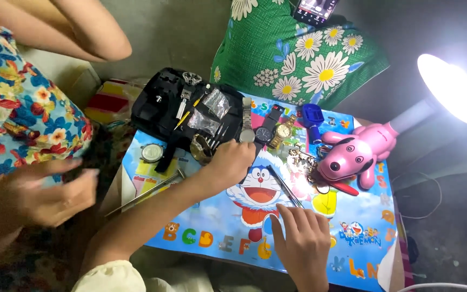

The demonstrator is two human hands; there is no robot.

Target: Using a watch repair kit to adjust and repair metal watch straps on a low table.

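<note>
My left hand [232, 162] reaches across the small table with its fingers curled down next to a round gold-coloured watch part [201, 148]. Just beyond its knuckles lie a silver watch [247, 127], a black watch [266, 132] and a gold watch [282, 131]. What the curled fingers hold, if anything, is hidden. My right hand [301, 246] rests palm down on the blue cartoon-printed table top [212, 216], fingers apart and holding nothing. Thin metal tweezers [285, 186] lie just beyond its fingertips.
A black tool case [160, 103] with small tools and plastic bags lies open at the back left. A watch case [151, 153] and a long metal tool [147, 192] lie left. A pink dog-shaped lamp [358, 154] shines at right. Another person's hand [47, 194] hovers at the left edge.
</note>
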